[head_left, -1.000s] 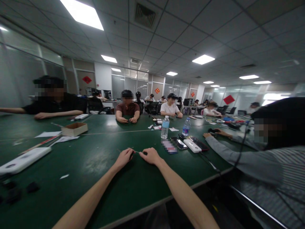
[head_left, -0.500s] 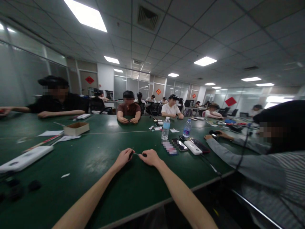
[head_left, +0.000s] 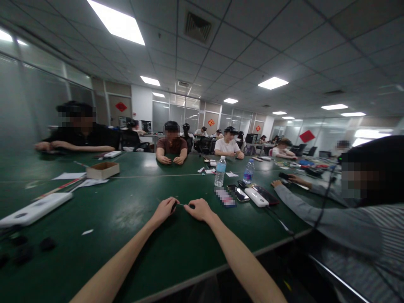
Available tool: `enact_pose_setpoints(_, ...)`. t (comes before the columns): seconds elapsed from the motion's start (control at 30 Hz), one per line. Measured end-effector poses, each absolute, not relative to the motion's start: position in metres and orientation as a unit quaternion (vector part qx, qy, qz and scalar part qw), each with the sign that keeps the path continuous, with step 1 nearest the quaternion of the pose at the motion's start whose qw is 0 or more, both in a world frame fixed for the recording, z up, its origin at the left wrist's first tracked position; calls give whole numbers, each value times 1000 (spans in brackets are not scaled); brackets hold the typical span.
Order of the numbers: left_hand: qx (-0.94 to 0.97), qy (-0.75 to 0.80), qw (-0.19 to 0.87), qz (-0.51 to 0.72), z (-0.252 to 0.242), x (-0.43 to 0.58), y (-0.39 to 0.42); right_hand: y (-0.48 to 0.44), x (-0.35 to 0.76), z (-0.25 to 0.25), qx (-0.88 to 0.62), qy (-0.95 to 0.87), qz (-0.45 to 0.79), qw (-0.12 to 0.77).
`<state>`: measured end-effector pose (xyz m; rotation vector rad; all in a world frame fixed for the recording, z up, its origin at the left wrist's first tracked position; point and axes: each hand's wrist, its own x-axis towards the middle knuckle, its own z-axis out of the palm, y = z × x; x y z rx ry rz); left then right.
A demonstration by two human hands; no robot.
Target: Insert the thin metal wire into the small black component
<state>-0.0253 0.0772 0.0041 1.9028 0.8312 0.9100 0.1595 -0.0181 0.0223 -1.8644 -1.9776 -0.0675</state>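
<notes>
My left hand [head_left: 166, 210] and my right hand [head_left: 200, 209] are close together above the green tabletop [head_left: 139, 252], both with fingers closed. A small dark piece [head_left: 174, 205] shows at the left fingertips. Between the two hands runs a thin pale rod [head_left: 181, 205], which reaches toward the right fingertips. Another dark piece [head_left: 191, 206] shows under the right thumb and fingers. Whether these parts are one object I cannot tell, since the fingers cover most of them and they are very small.
Two water bottles [head_left: 220, 171] stand beyond my right hand, near several phones [head_left: 242, 194] and a white power bank [head_left: 256, 197]. On the left lie a cardboard box [head_left: 102, 170], papers and a white device [head_left: 38, 209]. A co-worker's grey sleeve [head_left: 303, 210] is at right.
My hands hold nearly the same pose, and the view has shifted slightly. At far left, a co-worker's outstretched arm has drawn in. The right neighbour's hands have moved a little.
</notes>
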Motion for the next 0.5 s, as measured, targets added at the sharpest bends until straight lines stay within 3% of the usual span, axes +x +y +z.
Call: enact_pose_setpoints(0.5, 773, 351, 378, 369, 30, -26, 52, -19, 158, 23, -678, -705, -30, 206)
